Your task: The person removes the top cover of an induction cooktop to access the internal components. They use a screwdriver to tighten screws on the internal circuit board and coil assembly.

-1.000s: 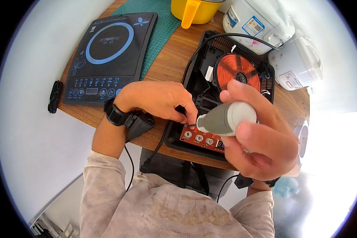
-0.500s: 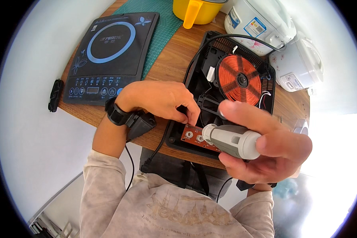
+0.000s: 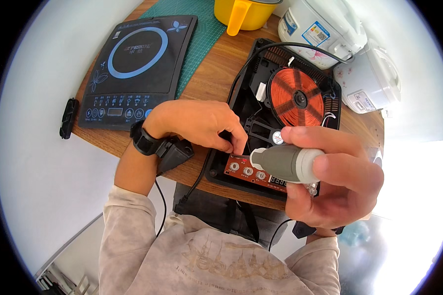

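My left hand [image 3: 209, 128] is bent over the top-left corner of a red-brown circuit board [image 3: 235, 172], fingertips pinched together; what they hold is hidden. My right hand [image 3: 344, 179] grips a grey-and-white handled tool [image 3: 280, 162], apparently a screwdriver, held over the board; the tool's tip is hidden. The board, with round pads and a display, lies at the front of an opened black appliance housing [image 3: 216, 167]. Inside the housing are a copper coil [image 3: 293, 91] and black plastic parts around a fan.
An induction cooker [image 3: 133, 59] lies at the left on a green mat [image 3: 192, 64]. A yellow pot [image 3: 246, 14] and two white rice cookers [image 3: 320, 34] stand behind. Black cords cross the wooden table [image 3: 206, 83], and a small black object [image 3: 69, 118] sits at its left edge.
My right hand and the tool have shifted and turned over the board, dipping rightward half a second ago and rising slightly since. My left hand stays almost still.
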### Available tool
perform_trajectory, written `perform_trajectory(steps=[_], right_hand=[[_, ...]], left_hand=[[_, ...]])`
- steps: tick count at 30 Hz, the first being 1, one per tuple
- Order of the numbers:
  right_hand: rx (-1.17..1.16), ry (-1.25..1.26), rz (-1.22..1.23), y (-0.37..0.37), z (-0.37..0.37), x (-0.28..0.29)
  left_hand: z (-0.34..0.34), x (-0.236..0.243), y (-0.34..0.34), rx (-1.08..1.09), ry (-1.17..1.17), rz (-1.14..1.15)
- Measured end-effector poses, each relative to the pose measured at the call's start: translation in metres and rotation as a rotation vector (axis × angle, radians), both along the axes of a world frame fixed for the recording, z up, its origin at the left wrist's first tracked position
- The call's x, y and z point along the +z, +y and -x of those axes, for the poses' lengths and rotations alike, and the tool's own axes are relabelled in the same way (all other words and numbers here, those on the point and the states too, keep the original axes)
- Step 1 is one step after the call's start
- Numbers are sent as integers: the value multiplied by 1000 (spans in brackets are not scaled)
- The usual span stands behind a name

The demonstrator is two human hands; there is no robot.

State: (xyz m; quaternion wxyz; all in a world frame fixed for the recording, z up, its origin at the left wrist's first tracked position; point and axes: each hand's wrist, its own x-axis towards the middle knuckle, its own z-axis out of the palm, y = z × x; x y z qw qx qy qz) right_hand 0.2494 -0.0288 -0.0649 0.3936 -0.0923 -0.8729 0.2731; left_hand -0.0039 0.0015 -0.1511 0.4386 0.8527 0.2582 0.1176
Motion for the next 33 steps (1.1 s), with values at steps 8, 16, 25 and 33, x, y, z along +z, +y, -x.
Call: perform_trajectory(steps=[8,16,25,33], right_hand=[[-44,40,-122,4,-3,-1],[-65,7,-28,-3,-1,-1],[-77,-29,-165,1,-10,1],[-72,-126,-83,-4,-6,8]], left_hand=[[-1,-8,2,-54,-69,47],[1,-2,0,-6,-12,-8],[-2,-6,3,-53,-77,24],[0,3,1,7,14,24]])
